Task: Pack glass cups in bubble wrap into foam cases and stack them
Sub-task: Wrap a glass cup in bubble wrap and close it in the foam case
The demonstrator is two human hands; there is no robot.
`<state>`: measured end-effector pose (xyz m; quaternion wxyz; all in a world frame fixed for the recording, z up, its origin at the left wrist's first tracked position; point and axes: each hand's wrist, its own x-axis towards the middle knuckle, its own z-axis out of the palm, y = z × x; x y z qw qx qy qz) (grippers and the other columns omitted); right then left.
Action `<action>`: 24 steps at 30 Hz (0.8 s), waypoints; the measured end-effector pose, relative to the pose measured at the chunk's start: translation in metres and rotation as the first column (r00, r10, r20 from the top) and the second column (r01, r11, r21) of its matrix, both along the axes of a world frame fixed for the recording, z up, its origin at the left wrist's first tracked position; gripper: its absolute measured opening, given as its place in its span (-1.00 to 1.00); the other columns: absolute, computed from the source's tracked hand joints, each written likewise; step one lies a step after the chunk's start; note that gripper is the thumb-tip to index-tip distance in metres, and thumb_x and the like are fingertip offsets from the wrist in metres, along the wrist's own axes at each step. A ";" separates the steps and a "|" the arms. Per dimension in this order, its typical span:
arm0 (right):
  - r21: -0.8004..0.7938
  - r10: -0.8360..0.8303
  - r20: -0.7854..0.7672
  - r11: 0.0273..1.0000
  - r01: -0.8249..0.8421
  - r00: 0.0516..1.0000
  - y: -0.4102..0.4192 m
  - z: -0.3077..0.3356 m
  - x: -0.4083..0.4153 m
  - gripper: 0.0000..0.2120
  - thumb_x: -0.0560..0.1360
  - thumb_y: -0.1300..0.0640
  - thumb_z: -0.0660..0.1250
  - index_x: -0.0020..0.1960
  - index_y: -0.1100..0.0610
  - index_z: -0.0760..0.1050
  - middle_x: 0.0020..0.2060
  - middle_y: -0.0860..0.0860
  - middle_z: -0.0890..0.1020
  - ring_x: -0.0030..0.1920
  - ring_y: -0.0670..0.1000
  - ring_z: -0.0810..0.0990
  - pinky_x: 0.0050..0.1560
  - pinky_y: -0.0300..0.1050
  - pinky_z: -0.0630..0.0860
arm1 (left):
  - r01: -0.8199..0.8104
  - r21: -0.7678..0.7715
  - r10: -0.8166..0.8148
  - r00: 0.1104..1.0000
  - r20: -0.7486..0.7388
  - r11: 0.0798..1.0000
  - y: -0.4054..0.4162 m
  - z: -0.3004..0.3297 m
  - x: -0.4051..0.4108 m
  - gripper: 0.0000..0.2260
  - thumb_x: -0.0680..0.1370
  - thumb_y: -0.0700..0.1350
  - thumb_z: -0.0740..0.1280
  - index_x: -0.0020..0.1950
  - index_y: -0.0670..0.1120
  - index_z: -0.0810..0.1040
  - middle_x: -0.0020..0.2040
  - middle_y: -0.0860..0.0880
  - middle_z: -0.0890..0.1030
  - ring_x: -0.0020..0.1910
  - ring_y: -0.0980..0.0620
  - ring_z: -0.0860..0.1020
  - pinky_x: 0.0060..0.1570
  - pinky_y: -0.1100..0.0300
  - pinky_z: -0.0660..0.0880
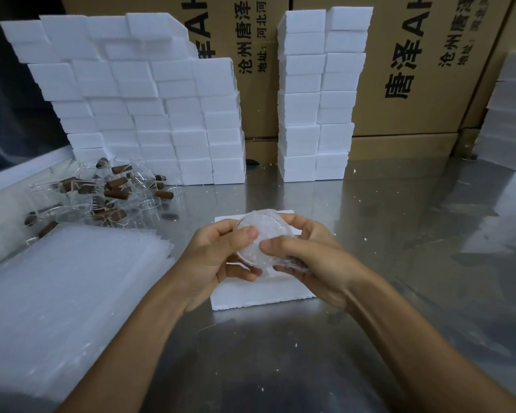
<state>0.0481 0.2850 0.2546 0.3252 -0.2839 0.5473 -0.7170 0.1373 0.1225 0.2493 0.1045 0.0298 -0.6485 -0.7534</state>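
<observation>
Bubble-wrapped glass cup [258, 239] in both hands [218, 257], round face tilted toward camera.

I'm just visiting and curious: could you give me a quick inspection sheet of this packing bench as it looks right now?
Surface: shiny metal table, scattered with small white foam crumbs.
Job's things: a bubble-wrapped cup held over an open foam case; a pile of unwrapped glass cups with brown handles at the left; a stack of bubble wrap sheets in front of them; stacked foam cases at the back.
Clutter: only the foam crumbs.
Grippers: left hand and right hand both grip the wrapped cup.
Cables: nothing seen.
Surroundings: printed cardboard boxes behind the stacks.
</observation>
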 end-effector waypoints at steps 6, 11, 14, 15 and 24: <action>0.017 0.100 -0.069 0.995 -0.100 0.993 0.005 -0.003 -0.006 -0.60 0.28 0.25 0.50 0.10 0.27 0.62 -0.04 0.16 0.66 -0.01 0.09 0.64 0.05 -0.06 0.58 | 0.036 0.013 -0.036 0.999 -0.005 0.999 0.003 0.002 0.001 -0.51 0.32 0.06 0.51 0.17 -0.16 0.63 -0.01 -0.18 0.67 -0.09 -0.12 0.67 -0.28 0.16 0.62; 0.142 0.049 -0.341 0.990 0.000 0.939 0.009 0.000 -0.006 -0.49 0.22 0.20 0.61 0.16 0.12 0.60 0.01 0.02 0.69 0.06 0.05 0.67 0.11 0.01 0.62 | 0.143 -0.015 -0.144 0.987 -0.067 0.990 -0.005 0.001 0.006 -0.45 0.26 -0.07 0.63 0.22 -0.08 0.62 0.18 -0.19 0.61 0.08 -0.18 0.65 -0.10 0.05 0.63; 0.143 -0.020 -0.465 0.985 0.097 0.885 0.013 0.002 -0.006 -0.46 0.22 0.19 0.67 0.14 0.01 0.57 -0.05 -0.10 0.67 -0.01 -0.03 0.68 -0.02 -0.08 0.66 | 0.110 -0.071 -0.117 0.986 -0.118 0.991 -0.010 -0.002 0.006 -0.36 0.20 -0.12 0.67 0.24 -0.02 0.59 0.26 -0.13 0.55 0.15 -0.18 0.62 -0.04 0.05 0.62; 0.130 -0.063 -0.487 0.981 0.144 0.871 0.013 0.001 -0.008 -0.43 0.21 0.17 0.68 0.14 -0.02 0.54 -0.06 -0.14 0.65 -0.02 -0.05 0.67 -0.06 -0.11 0.66 | 0.052 -0.097 -0.066 0.988 -0.140 0.994 -0.011 -0.002 0.004 -0.38 0.19 -0.15 0.66 0.21 0.02 0.59 0.25 -0.09 0.55 0.14 -0.16 0.63 -0.04 0.07 0.61; -0.087 -0.268 -0.812 0.934 0.346 0.519 0.007 -0.015 -0.016 -0.40 0.25 0.04 0.65 0.17 -0.08 0.41 -0.01 -0.22 0.58 -0.04 -0.13 0.59 -0.18 -0.40 0.48 | -0.435 -0.630 0.208 0.891 -0.403 0.643 -0.007 -0.014 -0.004 -0.43 0.24 -0.07 0.67 0.09 0.25 0.46 0.03 0.27 0.56 -0.07 0.11 0.64 -0.17 0.29 0.61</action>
